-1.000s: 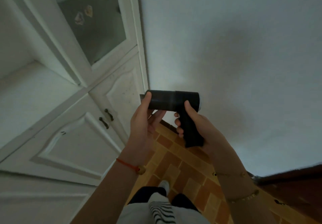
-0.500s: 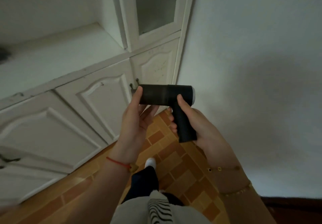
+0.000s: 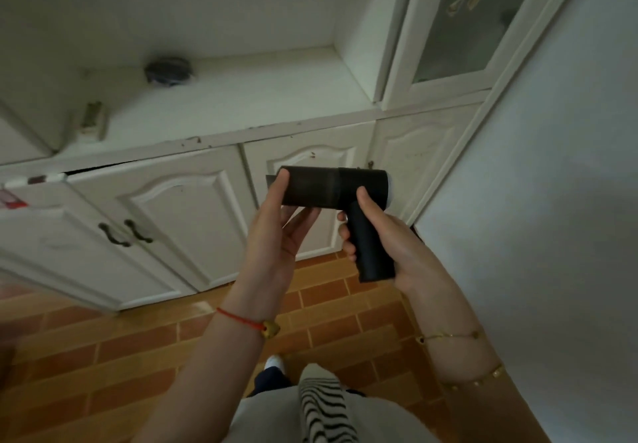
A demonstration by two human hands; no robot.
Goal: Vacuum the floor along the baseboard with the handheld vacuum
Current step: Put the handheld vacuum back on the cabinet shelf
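Observation:
A black handheld vacuum (image 3: 331, 189) hangs in front of me at chest height, its barrel lying level and its nozzle pointing left. My right hand (image 3: 383, 239) grips the handle, thumb up against the barrel. My left hand (image 3: 276, 232) holds the nozzle end of the barrel, thumb on the front and fingers underneath. The brown brick-pattern floor (image 3: 138, 349) lies below. A dark strip of baseboard (image 3: 416, 232) shows at the foot of the white wall, mostly hidden behind my right hand.
White cabinet doors (image 3: 179, 221) with dark handles (image 3: 124, 234) run along the left and back. On the cabinet's counter (image 3: 241, 97) sit a dark round object (image 3: 169, 71) and a small box (image 3: 91, 120). A glass-door cabinet (image 3: 462, 28) stands by the white wall (image 3: 552, 201).
My view has swung left, bringing the counter and more cabinet doors into sight. Both hands keep the same hold on the vacuum.

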